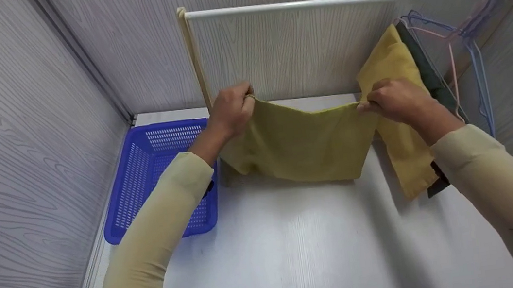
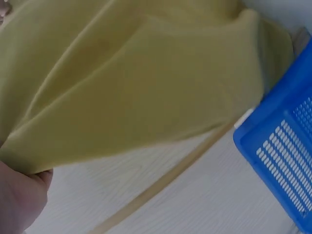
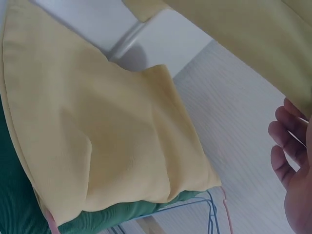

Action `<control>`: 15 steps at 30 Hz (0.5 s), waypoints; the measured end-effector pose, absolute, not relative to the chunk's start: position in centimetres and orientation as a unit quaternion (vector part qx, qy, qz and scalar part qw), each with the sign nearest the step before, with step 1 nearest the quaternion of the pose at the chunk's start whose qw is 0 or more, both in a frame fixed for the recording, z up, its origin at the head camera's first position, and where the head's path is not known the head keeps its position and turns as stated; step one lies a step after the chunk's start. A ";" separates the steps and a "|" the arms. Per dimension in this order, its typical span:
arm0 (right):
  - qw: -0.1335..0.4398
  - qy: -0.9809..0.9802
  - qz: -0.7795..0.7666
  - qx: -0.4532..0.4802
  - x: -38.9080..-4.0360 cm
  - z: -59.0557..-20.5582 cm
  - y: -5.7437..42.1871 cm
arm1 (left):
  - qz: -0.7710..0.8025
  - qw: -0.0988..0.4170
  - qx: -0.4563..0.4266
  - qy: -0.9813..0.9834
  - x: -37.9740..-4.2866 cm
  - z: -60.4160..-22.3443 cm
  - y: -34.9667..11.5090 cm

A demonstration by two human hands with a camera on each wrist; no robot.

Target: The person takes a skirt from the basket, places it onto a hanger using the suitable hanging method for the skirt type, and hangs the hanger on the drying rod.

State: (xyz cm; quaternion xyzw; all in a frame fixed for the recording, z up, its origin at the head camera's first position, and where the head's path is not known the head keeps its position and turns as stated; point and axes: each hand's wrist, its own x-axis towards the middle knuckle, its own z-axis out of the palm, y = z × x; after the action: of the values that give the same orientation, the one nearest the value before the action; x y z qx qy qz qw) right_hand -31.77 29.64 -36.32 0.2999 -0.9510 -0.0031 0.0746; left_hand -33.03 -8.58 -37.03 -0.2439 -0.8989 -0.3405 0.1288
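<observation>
A olive-yellow cloth [image 1: 315,144] is stretched between the two hands above the table, its upper edge sagging slightly in the middle. The left hand [image 1: 231,109] grips its upper left corner with curled fingers. At the upper right corner, the right hand [image 1: 400,101] pinches the edge between thumb and fingers; in the right wrist view its other fingers [image 3: 287,139] show loosely bent. The left wrist view has the cloth [image 2: 146,92] falling in folds from the left hand [image 2: 19,200], its far end near the blue basket [image 2: 248,139].
A white rod [image 1: 317,3] on wooden posts spans the back. At its right end hang pink and blue hangers [image 1: 473,32], with a yellow cloth [image 1: 406,145] and a dark green one [image 1: 425,67]. The blue basket [image 1: 166,125] stands left on the white table [image 1: 295,256].
</observation>
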 end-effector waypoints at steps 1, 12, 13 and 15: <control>0.073 -0.949 -0.007 0.306 -31.8 -36.6 29.5 | -0.333 0.121 -0.242 -0.903 -33.0 -37.2 -8.4; 0.019 -0.958 0.021 0.286 -31.0 -40.6 27.2 | -0.245 0.072 -0.334 -0.907 -32.5 -39.0 -7.4; 0.011 -0.958 0.029 0.285 -31.0 -40.9 26.7 | -0.245 0.075 -0.344 -0.903 -32.4 -39.1 -7.3; 0.004 -0.957 0.047 0.288 -30.9 -41.3 25.6 | -0.241 0.080 -0.365 -0.895 -32.2 -39.3 -7.0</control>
State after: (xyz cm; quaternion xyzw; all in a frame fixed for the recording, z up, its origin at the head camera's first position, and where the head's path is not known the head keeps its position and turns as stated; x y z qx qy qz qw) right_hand -30.89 25.56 -41.31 0.2877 -0.9566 0.0468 0.0039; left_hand -32.24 -6.98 -39.26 -0.3654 -0.8955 -0.2412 0.0803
